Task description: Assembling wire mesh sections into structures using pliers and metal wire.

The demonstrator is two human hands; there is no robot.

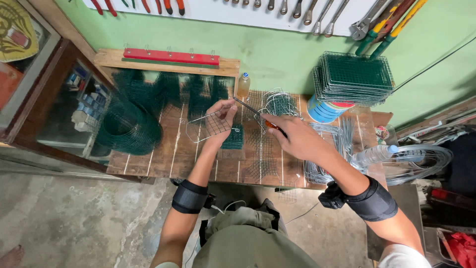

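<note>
My left hand (221, 118) grips a small wire mesh piece with a rounded wire frame (204, 128) above the wooden workbench (163, 154). My right hand (293, 136) holds pliers with orange handles (258, 115). The jaws of the pliers reach up and left to the top edge of the mesh piece, next to my left fingers. Under my hands lie a small stack of green mesh squares (233, 139) and flat bare mesh sheets (263, 159).
A roll of green wire mesh (130, 126) lies at the bench's left. A stack of green mesh panels (353, 78) rests on a blue tin (321, 111). Plastic bottles (375, 155), wire coils (421, 161) and bent wire frames (280, 103) sit to the right. Tools hang on the wall.
</note>
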